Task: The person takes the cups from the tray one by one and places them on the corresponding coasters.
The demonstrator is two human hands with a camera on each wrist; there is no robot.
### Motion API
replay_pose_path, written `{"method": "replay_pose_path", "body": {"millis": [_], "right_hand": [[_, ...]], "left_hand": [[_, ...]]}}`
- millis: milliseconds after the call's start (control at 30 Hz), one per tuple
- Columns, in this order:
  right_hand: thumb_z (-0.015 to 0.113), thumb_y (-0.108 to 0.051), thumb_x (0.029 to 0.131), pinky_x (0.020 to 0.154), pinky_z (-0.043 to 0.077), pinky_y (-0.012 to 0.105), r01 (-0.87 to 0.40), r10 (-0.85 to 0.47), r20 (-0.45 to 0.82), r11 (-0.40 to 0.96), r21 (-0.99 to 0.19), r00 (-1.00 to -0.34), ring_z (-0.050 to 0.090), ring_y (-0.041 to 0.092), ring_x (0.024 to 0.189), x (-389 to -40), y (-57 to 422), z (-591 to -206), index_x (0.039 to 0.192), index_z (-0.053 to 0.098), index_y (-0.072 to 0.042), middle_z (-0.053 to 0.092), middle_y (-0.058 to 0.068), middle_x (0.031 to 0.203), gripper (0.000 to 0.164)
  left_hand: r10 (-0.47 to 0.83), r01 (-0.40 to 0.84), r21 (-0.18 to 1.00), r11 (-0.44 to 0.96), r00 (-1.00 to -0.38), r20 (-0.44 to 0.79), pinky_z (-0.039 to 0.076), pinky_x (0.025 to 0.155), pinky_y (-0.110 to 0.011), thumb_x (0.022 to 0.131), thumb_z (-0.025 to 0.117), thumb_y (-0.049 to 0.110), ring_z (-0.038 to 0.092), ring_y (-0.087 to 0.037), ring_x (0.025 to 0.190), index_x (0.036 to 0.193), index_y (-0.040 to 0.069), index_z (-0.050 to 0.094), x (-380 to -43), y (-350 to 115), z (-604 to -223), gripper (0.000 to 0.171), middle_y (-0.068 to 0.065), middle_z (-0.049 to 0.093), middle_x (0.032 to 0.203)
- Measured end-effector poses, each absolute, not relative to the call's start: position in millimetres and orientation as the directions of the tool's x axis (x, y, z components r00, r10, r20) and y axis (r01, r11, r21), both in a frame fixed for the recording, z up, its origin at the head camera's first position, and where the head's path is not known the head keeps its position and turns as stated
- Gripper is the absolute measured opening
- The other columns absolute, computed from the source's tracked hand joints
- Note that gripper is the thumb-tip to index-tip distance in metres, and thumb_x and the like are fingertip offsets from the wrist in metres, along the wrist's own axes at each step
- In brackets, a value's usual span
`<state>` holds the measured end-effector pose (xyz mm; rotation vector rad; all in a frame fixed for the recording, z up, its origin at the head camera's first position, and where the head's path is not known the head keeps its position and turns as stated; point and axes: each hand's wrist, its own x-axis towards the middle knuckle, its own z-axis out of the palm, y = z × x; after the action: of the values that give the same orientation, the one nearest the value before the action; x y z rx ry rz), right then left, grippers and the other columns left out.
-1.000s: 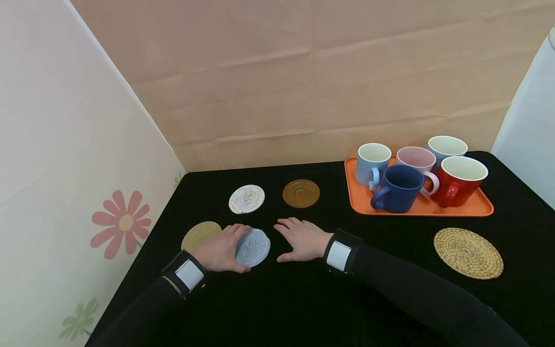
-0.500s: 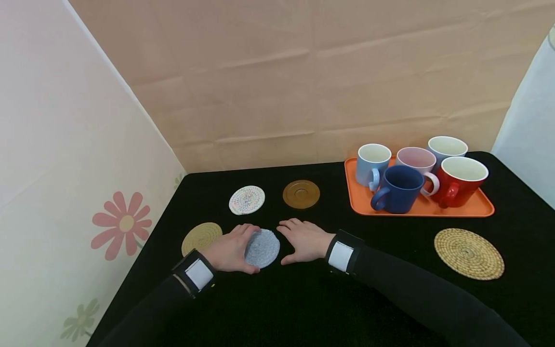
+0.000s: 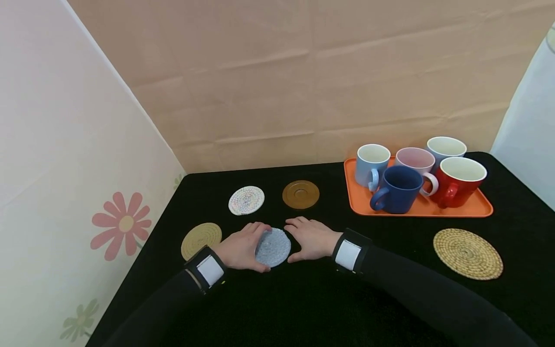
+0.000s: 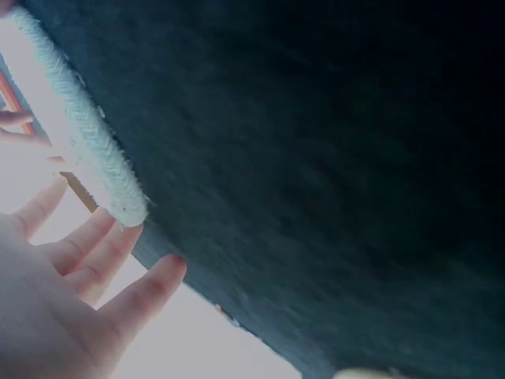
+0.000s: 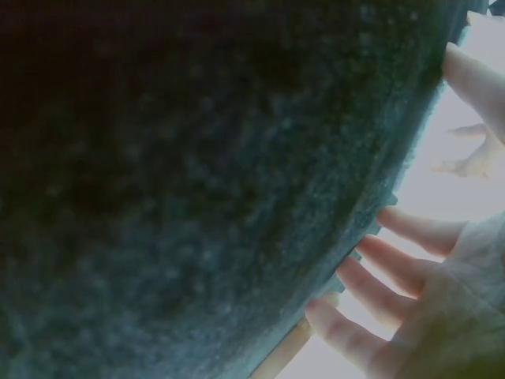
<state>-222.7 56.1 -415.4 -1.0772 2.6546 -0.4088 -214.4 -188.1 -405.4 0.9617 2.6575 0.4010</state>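
Observation:
In the head view, a round light-blue woven coaster (image 3: pixel 272 246) sits between the two hands above the black cloth. My left hand (image 3: pixel 240 248) holds it by the left side, thumb at the near edge and fingers at the far edge. The left wrist view shows the fingertips against the coaster's thick white-looking rim (image 4: pixel 95 134). At the coaster's right side, my right hand (image 3: pixel 313 238) has its fingers and thumb spread, close to the edge; whether it touches is unclear. The right wrist view shows those fingers (image 5: pixel 371 288) apart and gripping nothing.
Behind the hands lie a white speckled coaster (image 3: pixel 246 200) and a brown coaster (image 3: pixel 301 194). A tan coaster (image 3: pixel 201 241) is left of the left hand. An orange tray (image 3: pixel 470 210) carries several mugs, including a navy mug (image 3: pixel 398 190). A straw mat (image 3: pixel 468 254) lies right.
My left hand has moved right together with the light-blue coaster. My right hand has shifted slightly right, and the gap between the hands has narrowed.

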Motion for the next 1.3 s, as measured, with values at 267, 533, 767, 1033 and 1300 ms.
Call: {"method": "replay_pose_path", "body": {"millis": [267,533,767,1033,1300], "right_hand": [[0.074,-0.048,0.080,0.105,0.035,0.049,-0.624,-0.703,-0.121,0.687,-0.372,-0.701,0.035,0.032,0.135,-221.3,60.2,-414.0,0.141,0.047,-0.008,0.038,0.014,0.149,0.077],[0.077,-0.047,0.077,0.103,0.036,0.048,-0.629,-0.716,-0.123,0.672,-0.391,-0.688,0.037,0.030,0.134,-222.4,50.5,-413.1,0.146,0.040,-0.009,0.037,0.013,0.149,0.087],[0.080,-0.050,0.074,0.103,0.037,0.047,-0.659,-0.746,-0.097,0.635,-0.403,-0.659,0.035,0.030,0.134,-218.4,27.4,-415.0,0.150,0.033,-0.011,0.035,0.013,0.150,0.097],[0.077,-0.055,0.074,0.100,0.040,0.042,-0.669,-0.742,-0.094,0.645,-0.369,-0.664,0.039,0.026,0.130,-219.3,12.4,-419.3,0.149,0.033,-0.012,0.038,0.011,0.147,0.097],[0.078,-0.055,0.071,0.093,0.044,0.038,-0.669,-0.735,-0.078,0.651,-0.359,-0.674,0.045,0.024,0.118,-219.3,14.3,-417.3,0.140,0.043,-0.013,0.045,0.011,0.137,0.088]], "left_hand": [[0.682,0.611,0.330,0.719,-0.712,-0.167,0.046,0.087,-0.031,0.069,0.080,0.053,0.045,-0.017,0.115,0.141,0.017,0.036,-219.3,-179.6,-410.6,0.091,-0.003,0.043,0.135],[0.637,0.555,0.341,0.759,-0.741,-0.213,0.044,0.096,-0.045,0.068,0.080,0.057,0.040,-0.028,0.129,0.150,0.011,0.027,-219.0,-193.6,-404.6,0.108,-0.011,0.036,0.147],[0.574,0.493,0.310,0.813,-0.770,-0.279,0.038,0.102,-0.050,0.067,0.081,0.058,0.032,-0.034,0.137,0.152,0.010,0.024,-217.5,-205.3,-398.9,0.114,-0.016,0.028,0.154],[0.579,0.505,0.301,0.809,-0.773,-0.258,0.036,0.104,-0.050,0.067,0.080,0.060,0.030,-0.033,0.138,0.152,0.011,0.026,-216.6,-209.6,-399.1,0.112,-0.015,0.027,0.154],[0.609,0.534,0.316,0.784,-0.758,-0.231,0.038,0.102,-0.050,0.068,0.077,0.064,0.032,-0.034,0.137,0.152,0.011,0.028,-214.8,-206.5,-398.1,0.110,-0.016,0.028,0.153]]}}
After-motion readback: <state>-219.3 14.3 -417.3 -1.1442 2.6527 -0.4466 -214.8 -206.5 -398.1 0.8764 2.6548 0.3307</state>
